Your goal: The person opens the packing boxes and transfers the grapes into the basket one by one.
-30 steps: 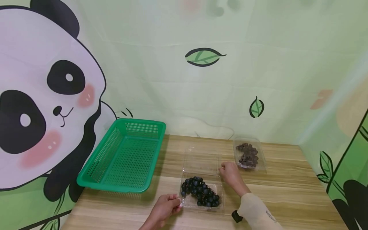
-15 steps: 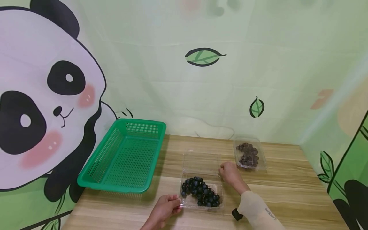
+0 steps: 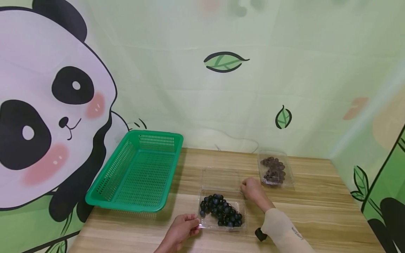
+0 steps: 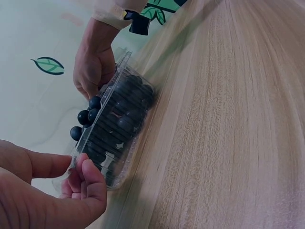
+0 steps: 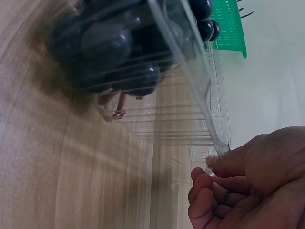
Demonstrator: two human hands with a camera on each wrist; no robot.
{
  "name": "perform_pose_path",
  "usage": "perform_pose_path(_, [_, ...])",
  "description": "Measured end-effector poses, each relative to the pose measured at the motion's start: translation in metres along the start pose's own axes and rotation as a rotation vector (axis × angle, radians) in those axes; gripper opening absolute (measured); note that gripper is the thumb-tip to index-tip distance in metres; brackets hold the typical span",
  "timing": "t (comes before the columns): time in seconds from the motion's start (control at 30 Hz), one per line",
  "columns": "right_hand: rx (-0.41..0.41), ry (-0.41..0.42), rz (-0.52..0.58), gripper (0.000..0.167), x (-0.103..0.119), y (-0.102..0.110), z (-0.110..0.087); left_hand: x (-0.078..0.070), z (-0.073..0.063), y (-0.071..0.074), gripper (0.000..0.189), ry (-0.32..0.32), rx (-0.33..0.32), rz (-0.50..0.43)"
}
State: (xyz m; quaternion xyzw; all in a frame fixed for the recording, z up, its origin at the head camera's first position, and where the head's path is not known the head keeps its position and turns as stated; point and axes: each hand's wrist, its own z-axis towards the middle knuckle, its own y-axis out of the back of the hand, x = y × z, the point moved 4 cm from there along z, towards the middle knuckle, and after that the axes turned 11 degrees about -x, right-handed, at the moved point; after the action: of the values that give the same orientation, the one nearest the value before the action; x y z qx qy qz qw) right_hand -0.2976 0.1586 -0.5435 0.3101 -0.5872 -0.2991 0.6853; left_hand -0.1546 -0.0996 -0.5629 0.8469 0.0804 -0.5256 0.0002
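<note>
A clear plastic clamshell box [image 3: 209,222] with its lid [image 3: 220,178] folded back stands on the table, holding a bunch of dark grapes [image 3: 221,210]. My left hand [image 3: 183,228] pinches the rim at the box's near left corner, thumb on one side and fingers on the other, as the left wrist view shows. Over at the far right corner, near the hinge, my right hand [image 3: 254,192] pinches the plastic edge between thumb and forefinger. In the right wrist view the right hand's thumb [image 5: 233,162] lies against that corner, and the other fingers are curled.
A green perforated basket [image 3: 136,179] stands at the left of the table. Behind the right hand sits a second clear box [image 3: 288,179] with reddish-brown grapes [image 3: 274,170]. A panda-printed backdrop [image 3: 177,88] hangs behind the table [image 3: 316,211].
The lid's far edge sits slightly lower in the head view than a second ago. Both hands keep their places on the box, and the grapes have not moved.
</note>
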Motion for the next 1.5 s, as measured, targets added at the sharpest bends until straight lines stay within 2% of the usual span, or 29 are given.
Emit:
perform_pose_path(0.37, [-0.015, 0.007, -0.015, 0.05, 0.001, 0.001, 0.001, 0.001, 0.005, 0.0, 0.009, 0.013, -0.01, 0.012])
perform_pose_path(0.8, [-0.043, -0.011, -0.004, 0.053, 0.003, 0.006, 0.003, -0.003, 0.003, -0.002, 0.025, 0.008, -0.031, 0.024])
perform_pose_path(0.97, [-0.025, -0.038, 0.011, 0.053, 0.005, 0.009, 0.0, -0.003, 0.002, -0.003, 0.026, -0.005, -0.035, 0.013])
perform_pose_path(1.37, [-0.022, -0.016, -0.002, 0.054, 0.016, 0.019, -0.011, -0.002, 0.002, -0.003, 0.031, -0.012, -0.034, 0.008])
perform_pose_path(1.5, [-0.001, -0.032, 0.017, 0.049, 0.019, 0.023, -0.017, -0.003, 0.0, -0.003, 0.031, -0.018, -0.035, 0.005])
